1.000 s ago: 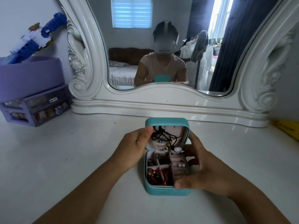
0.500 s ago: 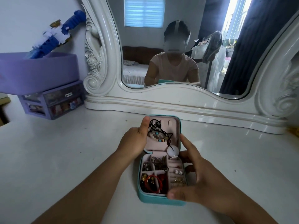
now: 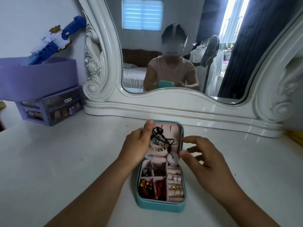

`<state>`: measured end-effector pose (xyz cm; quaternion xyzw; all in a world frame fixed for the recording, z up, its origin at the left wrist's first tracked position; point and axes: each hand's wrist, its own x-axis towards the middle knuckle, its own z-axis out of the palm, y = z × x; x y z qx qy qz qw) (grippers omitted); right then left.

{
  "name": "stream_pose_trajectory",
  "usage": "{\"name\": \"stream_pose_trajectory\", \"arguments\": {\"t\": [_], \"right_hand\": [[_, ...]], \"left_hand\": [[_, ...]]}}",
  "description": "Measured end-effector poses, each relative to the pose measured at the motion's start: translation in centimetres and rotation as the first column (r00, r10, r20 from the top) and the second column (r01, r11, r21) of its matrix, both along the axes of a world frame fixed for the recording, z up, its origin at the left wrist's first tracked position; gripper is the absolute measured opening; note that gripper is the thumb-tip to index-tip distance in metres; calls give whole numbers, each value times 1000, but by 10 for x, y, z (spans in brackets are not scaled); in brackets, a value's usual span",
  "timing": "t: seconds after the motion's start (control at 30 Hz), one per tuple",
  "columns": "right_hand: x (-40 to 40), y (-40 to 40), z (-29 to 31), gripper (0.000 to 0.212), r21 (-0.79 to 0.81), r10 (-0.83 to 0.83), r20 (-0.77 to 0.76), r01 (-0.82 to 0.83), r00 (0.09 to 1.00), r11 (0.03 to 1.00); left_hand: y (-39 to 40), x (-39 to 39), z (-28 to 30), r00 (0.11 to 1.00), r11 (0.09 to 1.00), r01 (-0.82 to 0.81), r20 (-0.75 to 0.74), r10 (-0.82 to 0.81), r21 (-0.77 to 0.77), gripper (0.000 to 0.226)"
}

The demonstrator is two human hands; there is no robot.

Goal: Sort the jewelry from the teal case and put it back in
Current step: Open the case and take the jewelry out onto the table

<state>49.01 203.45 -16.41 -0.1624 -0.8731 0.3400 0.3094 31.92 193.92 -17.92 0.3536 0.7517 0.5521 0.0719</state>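
Note:
The teal case [image 3: 157, 205] lies open on the white vanity top, its pink lid [image 3: 176, 133] laid back. My left hand [image 3: 137, 145] grips the lid's left edge, thumb on top. A black-cord necklace [image 3: 161, 136] with beads and a white pendant [image 3: 172, 158] hangs in the lid. In the base lie red and black bracelets [image 3: 151, 188], crystal stud earrings [image 3: 177, 178] and gold pieces [image 3: 176, 189]. My right hand [image 3: 203, 159] hovers just right of the case, fingers loosely spread, holding nothing, thumb tip close to the pendant.
An ornate white mirror frame [image 3: 180, 105] stands right behind the case. At the far left a purple drawer unit [image 3: 50, 108] carries a purple tub [image 3: 37, 77] with a blue and white toy [image 3: 55, 40]. A yellow object [image 3: 295, 136] lies at the right edge.
My right hand has let go of the case's front right corner and risen beside the lid. The lid has tilted further back, and the view has moved closer.

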Motion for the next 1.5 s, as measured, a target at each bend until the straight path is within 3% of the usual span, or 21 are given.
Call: {"name": "stream_pose_trajectory", "arguments": {"t": [0.13, 0.2, 0.37, 0.43, 0.53, 0.8, 0.9, 0.97, 1.03, 1.2, 1.37, 1.43, 1.5], "right_hand": [[-18, -2, 9, 6, -4, -25, -65, 25, 998, 1000], [-31, -7, 16, 16, -56, -79, -107, 74, 991, 996], [-63, -19, 14, 34, 3, -322, -104, 324, 941, 946], [-69, -24, 16, 30, 24, -410, -64, 412, 910, 911], [-73, -28, 19, 16, 31, -445, 24, 444, 895, 895], [-73, -34, 14, 18, 147, -501, 89, 487, 861, 861], [-77, -31, 10, 6, -117, -427, 12, 425, 904, 898], [-78, -29, 11, 9, -411, -374, -84, 310, 924, 858], [-78, -28, 14, 13, -582, -338, -180, 178, 924, 794], [-68, -35, 24, 13, -554, -214, -313, 5, 925, 832], [-61, -30, 39, 16, -505, -228, -422, -18, 877, 863], [-57, -28, 48, 13, -526, -205, -490, -100, 847, 845], [-51, -28, 56, 12, -521, -141, -520, -182, 843, 834]], "left_hand": [[0, -1, 0, 986, 998, 52, 154, -59, 45, 81], [-2, 2, 4, 971, 994, 70, 225, -87, 84, 84], [-6, 9, 12, 957, 991, 91, 268, -115, 101, 68], [-7, 10, 14, 952, 991, 85, 286, -110, 99, 54], [-7, 10, 16, 926, 989, 92, 356, -129, 118, 38], [-14, 5, 14, 872, 975, 186, 437, -220, 119, 25], [-15, 5, 15, 853, 970, 188, 464, -239, 153, 24], [-14, 4, 16, 832, 965, 188, 493, -255, 182, 32], [-15, 5, 17, 833, 961, 200, 484, -269, 191, 37], [-16, 5, 17, 858, 956, 150, 448, -252, 251, 34], [-16, 8, 18, 869, 936, 141, 412, -273, 323, 17], [-16, 8, 18, 894, 921, 153, 347, -284, 359, 25], [-17, 9, 16, 953, 923, 170, 181, -243, 346, 43]]}}
